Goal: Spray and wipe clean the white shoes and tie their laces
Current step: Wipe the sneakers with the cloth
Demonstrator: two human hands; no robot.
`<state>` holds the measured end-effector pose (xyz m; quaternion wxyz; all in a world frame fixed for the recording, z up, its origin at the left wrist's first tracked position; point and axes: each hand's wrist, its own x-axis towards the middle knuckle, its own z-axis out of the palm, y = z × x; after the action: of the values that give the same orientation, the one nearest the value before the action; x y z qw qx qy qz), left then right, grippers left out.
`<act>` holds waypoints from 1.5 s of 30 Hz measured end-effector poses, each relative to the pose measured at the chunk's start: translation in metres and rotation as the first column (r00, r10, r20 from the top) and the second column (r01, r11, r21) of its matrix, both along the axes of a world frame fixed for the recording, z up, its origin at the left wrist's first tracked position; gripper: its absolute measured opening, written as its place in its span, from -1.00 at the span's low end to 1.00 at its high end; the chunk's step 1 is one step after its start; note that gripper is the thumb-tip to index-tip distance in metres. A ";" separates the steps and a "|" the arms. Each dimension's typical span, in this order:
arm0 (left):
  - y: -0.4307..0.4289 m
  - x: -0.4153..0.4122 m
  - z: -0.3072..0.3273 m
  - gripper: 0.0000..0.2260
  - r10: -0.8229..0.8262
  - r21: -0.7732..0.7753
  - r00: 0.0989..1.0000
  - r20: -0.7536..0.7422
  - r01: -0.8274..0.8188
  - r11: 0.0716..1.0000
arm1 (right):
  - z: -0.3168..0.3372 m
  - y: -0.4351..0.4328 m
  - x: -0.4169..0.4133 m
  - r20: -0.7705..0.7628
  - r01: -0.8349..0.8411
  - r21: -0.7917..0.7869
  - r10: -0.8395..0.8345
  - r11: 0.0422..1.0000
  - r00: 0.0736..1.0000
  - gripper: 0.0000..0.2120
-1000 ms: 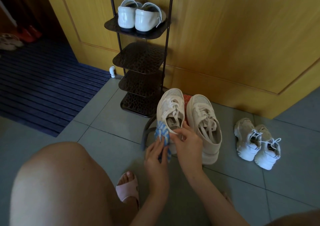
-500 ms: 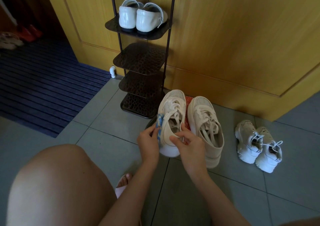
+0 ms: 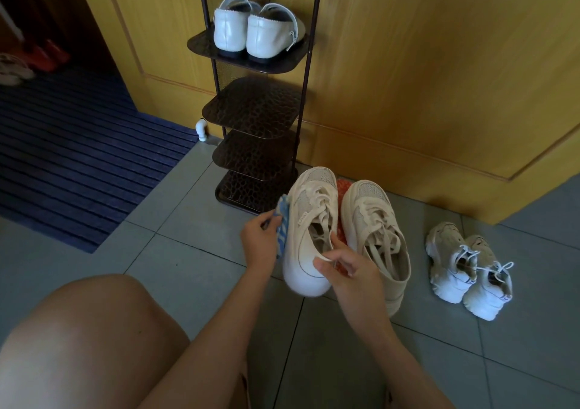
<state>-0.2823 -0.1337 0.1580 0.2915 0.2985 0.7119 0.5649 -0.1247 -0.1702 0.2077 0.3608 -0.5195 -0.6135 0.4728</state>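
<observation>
Head view: we steady a white sneaker (image 3: 309, 236), tilted near the foot of the shoe rack (image 3: 251, 132). The fingers of our right hand (image 3: 351, 270) are clamped on its heel collar, and our left hand (image 3: 260, 242) pinches a blue-and-white cloth (image 3: 282, 220) against its side. This looks like the wiping step. Its mate (image 3: 376, 242) stands just beside it on the tiled floor (image 3: 188, 251). Next, we judge, the cloth must work round the sole. The laces look untied.

Cloth (image 3: 282, 225) now against shoe (image 3: 309, 217) side
</observation>
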 end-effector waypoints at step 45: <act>0.008 -0.009 0.006 -0.75 -0.152 -0.031 0.977 -0.152 0.149 0.988 | -0.005 -0.008 -0.007 0.057 0.071 0.002 -0.071 0.997 0.996 -0.87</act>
<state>-0.2912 -0.1253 0.1643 0.2805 0.3912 0.7131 0.5096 -0.1316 -0.1778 0.2031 0.3600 -0.5542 -0.6046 0.4447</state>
